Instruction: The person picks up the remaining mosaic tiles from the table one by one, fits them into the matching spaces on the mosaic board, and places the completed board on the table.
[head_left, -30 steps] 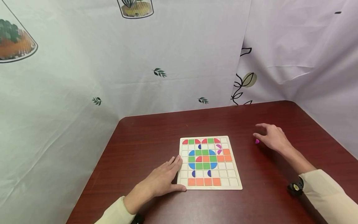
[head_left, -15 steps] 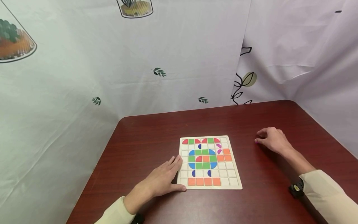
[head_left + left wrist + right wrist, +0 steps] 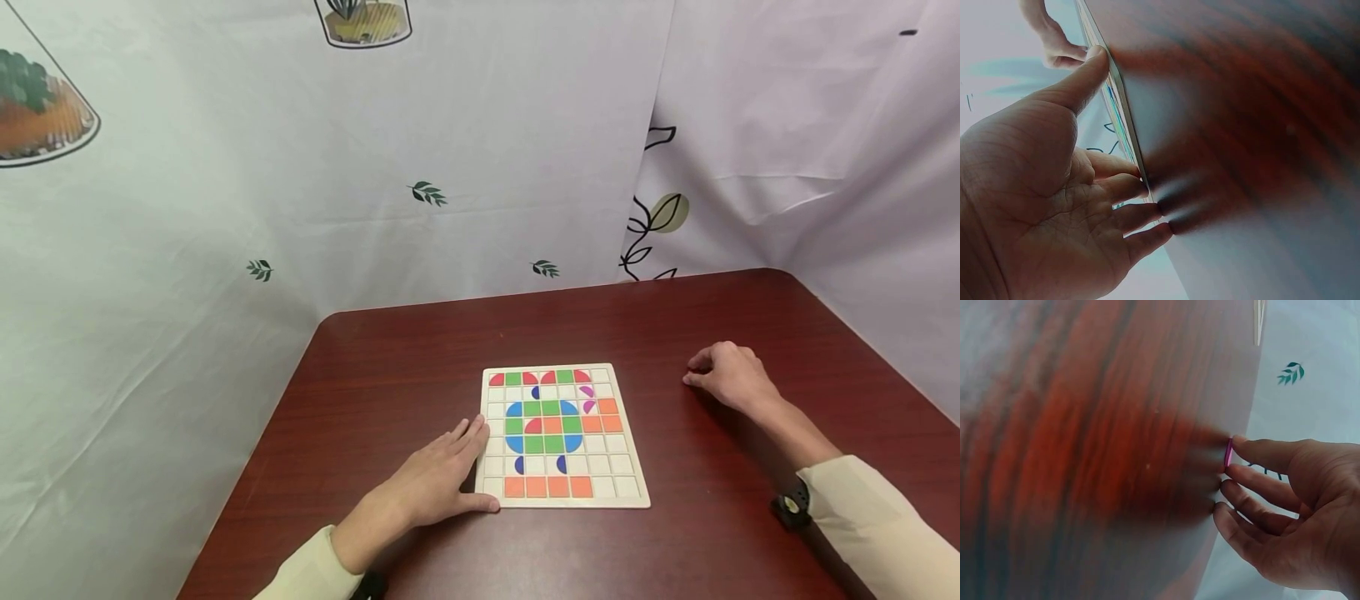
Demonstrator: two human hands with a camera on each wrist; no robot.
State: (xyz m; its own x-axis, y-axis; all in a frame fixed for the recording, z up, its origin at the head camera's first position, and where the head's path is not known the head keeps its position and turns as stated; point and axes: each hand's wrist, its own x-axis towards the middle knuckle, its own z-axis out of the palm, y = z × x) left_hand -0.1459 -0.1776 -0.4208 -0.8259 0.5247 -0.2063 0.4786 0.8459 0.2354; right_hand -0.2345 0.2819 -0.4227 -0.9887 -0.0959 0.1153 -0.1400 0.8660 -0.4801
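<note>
A square pale board [image 3: 603, 465] with a grid of cells lies on the table, bearing flat red, green, blue, orange and purple tiles. My left hand [image 3: 433, 482] rests at the board's left edge, fingers straight and spread, thumb at the near left corner; the left wrist view shows the thumb on the rim [image 3: 1124, 103]. Right of the board, low over the table, is my right hand [image 3: 731, 377]. In the right wrist view its thumb and index fingertip pinch a small, thin magenta tile [image 3: 1229, 453], seen edge-on. The head view hides this tile behind the fingers.
The dark red-brown table [image 3: 405, 350] has rounded far corners. A white printed cloth [image 3: 480, 150] hangs behind it and along the sides. Cream sleeves cover both forearms, and a black wrist device [image 3: 792, 505] is at the right wrist.
My right hand's fingers have closed down onto the magenta tile, which showed beside the thumb before and is now hidden in the head view. The left hand and board stay put.
</note>
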